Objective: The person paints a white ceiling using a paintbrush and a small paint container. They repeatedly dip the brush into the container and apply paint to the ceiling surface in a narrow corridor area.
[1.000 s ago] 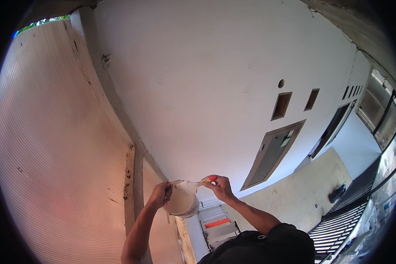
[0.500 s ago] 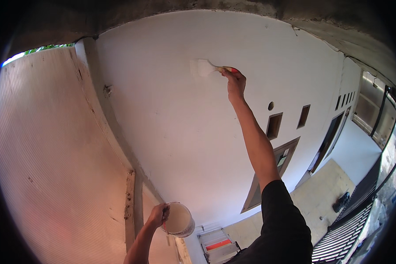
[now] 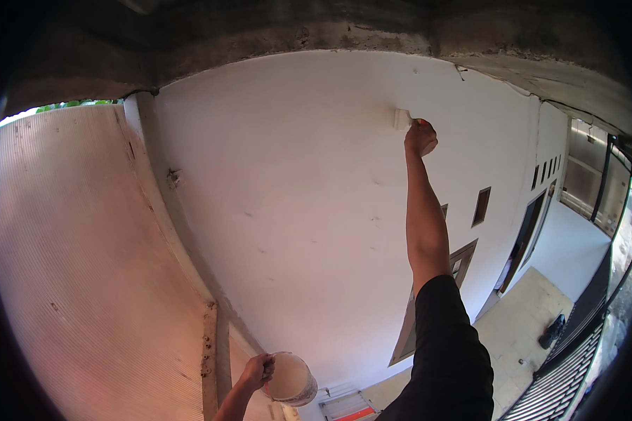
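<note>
High on the white wall (image 3: 295,182), a paintbrush (image 3: 402,119) presses its pale bristles to the surface. My right hand (image 3: 421,137) is closed round its handle, with the arm stretched far up. Low down, my left hand (image 3: 260,370) grips the rim or handle of a paint bucket (image 3: 303,386); which of the two I cannot make out. Pale paint shows inside the tilted bucket. Small dents and marks dot the wall between the two hands.
A ribbed translucent panel (image 3: 91,259) stands on the left beside a concrete post (image 3: 144,119). A rough concrete beam (image 3: 295,38) runs overhead. Window and vent openings (image 3: 481,206) sit on the right. Below lie a tiled floor (image 3: 519,316) and a dark slatted railing (image 3: 562,372).
My right hand has carried the paintbrush rightward along the wall. The view has tilted upward, so the bucket in my left hand appears lower and slightly further right.
</note>
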`<state>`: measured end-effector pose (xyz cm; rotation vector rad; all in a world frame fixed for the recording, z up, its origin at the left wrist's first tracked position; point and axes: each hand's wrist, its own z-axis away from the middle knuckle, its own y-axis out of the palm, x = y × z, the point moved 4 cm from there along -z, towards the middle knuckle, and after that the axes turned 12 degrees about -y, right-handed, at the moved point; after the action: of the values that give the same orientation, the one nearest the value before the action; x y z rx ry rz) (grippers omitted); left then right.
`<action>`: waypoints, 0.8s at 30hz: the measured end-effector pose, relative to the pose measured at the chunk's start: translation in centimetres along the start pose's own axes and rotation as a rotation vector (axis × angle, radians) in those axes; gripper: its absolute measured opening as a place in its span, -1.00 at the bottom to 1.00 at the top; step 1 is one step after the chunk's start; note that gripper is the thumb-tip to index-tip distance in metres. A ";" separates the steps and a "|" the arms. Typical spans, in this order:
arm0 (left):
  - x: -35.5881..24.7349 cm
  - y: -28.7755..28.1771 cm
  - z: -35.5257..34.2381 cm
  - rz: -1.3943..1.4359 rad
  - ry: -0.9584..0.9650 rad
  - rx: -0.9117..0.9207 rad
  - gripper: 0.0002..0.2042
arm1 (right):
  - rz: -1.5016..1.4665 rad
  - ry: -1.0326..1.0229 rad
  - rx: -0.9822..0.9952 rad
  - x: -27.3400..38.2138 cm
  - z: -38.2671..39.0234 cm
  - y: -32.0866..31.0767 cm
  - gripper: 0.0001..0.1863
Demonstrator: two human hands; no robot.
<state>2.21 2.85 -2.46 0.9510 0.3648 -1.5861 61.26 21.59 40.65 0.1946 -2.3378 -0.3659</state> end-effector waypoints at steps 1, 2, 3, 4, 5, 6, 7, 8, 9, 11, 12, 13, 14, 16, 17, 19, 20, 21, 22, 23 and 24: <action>0.0 0.2 -0.2 -0.003 0.007 0.015 -0.80 | 0.001 -0.062 -0.020 0.2 0.2 0.3 -0.86; 0.0 0.4 -0.2 -0.011 0.011 0.017 -0.80 | 0.002 -0.123 -0.039 0.6 0.6 0.8 -0.87; -0.1 0.7 -0.1 -0.019 0.013 0.016 -0.80 | 0.004 -0.183 -0.057 1.5 1.4 1.1 -0.87; -0.3 0.8 0.0 -0.028 0.014 0.012 -0.80 | -0.048 -0.159 0.068 3.0 2.5 1.6 -0.88; -0.4 0.8 -0.2 -0.026 0.009 0.024 -0.81 | 0.045 -0.279 0.063 4.8 3.6 2.2 -0.89; -0.3 0.5 -0.5 -0.023 0.002 0.033 -0.81 | -0.029 -0.279 0.080 6.2 5.2 2.9 -0.90; -0.3 0.5 -0.8 -0.022 -0.004 0.045 -0.81 | -0.057 -0.357 0.045 7.9 6.8 3.1 -0.92; -0.3 0.3 -0.7 -0.022 -0.006 0.034 -0.81 | -0.064 -0.433 0.055 10.0 9.0 3.1 -0.93; -0.2 0.1 -0.6 -0.024 -0.010 0.024 -0.81 | -0.142 -0.468 0.060 11.7 10.9 3.0 -0.94; -0.3 0.0 -0.3 -0.018 -0.012 0.006 -0.82 | -0.220 -0.480 0.164 15.0 14.6 3.0 -0.94; -0.1 -0.1 0.2 -0.010 -0.020 -0.009 -0.82 | -0.320 -0.450 0.193 16.5 16.4 2.2 -0.93; -0.3 0.1 0.4 -0.011 -0.018 -0.013 -0.82 | -0.390 -0.469 0.196 17.6 17.0 1.8 -0.93; -0.5 0.2 0.4 -0.020 -0.016 -0.012 -0.82 | -0.417 -0.464 0.218 18.1 16.9 1.8 -0.91; -0.6 0.2 0.3 -0.033 -0.009 -0.006 -0.83 | -0.487 -0.412 0.282 17.5 16.3 2.2 -0.89; -0.6 0.1 0.2 -0.028 -0.016 -0.007 -0.83 | -0.530 -0.358 0.322 16.6 15.7 2.3 -0.88; -0.3 -0.2 0.5 -0.011 -0.033 -0.017 -0.83 | -0.565 -0.227 0.387 14.3 14.1 2.8 -0.86; -0.4 0.1 0.1 -0.028 -0.017 0.008 -0.83 | -0.528 -0.203 0.339 12.0 12.2 3.3 -0.86; -0.5 0.1 -0.2 -0.041 0.001 0.026 -0.83 | -0.436 -0.242 0.304 9.7 10.5 3.6 -0.85; -0.3 -0.1 -0.3 -0.046 0.012 0.033 -0.83 | -0.418 -0.174 0.292 7.9 9.1 2.9 -0.84; -0.4 0.0 -0.1 -0.050 0.013 0.031 -0.83 | -0.301 -0.197 0.265 6.0 7.3 2.5 -0.83; -0.3 0.1 0.2 -0.049 0.011 0.023 -0.82 | -0.178 -0.185 0.236 4.6 6.1 1.6 -0.83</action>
<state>2.21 2.91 -2.07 0.9754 0.3812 -1.6333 53.61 23.18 40.05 0.5043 -2.5526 -0.1997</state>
